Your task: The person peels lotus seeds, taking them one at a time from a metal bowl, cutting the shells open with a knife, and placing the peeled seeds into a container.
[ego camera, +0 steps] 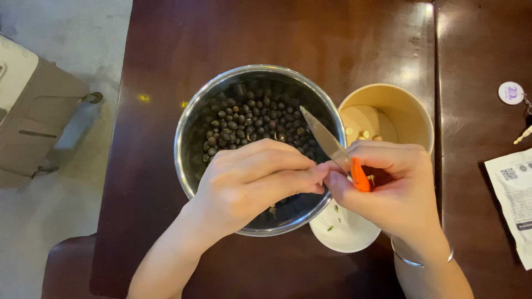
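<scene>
So, small orange-handled steel knife (339, 156) gripped in right hand (396, 191), frame centre.
Left hand (252, 182) pinches something hidden at the blade, over round steel bowl (185, 133) of dark seeds (249, 119).

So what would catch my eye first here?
Probably the steel bowl of small dark seeds at the table's centre. Just in front, the left hand pinches something hidden, against the knife with the orange handle held by the right hand. A tan cup stands right of the bowl.
</scene>
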